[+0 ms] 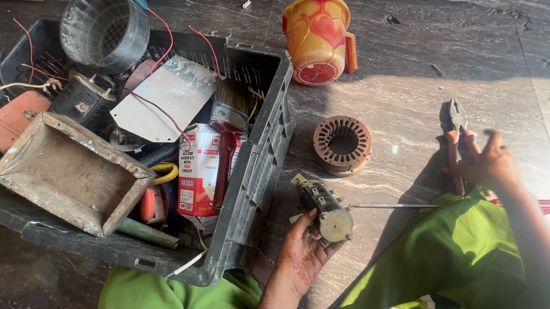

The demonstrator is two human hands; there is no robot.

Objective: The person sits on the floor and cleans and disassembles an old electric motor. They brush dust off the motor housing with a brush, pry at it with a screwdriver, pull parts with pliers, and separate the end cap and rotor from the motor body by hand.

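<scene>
Two hands work apart: our left hand [302, 253] cradles a small motor part [323, 206] upright beside the black crate [260, 169], while our right hand [488, 164] closes on orange-handled pliers [457, 137] lying on the floor [412, 65].
</scene>
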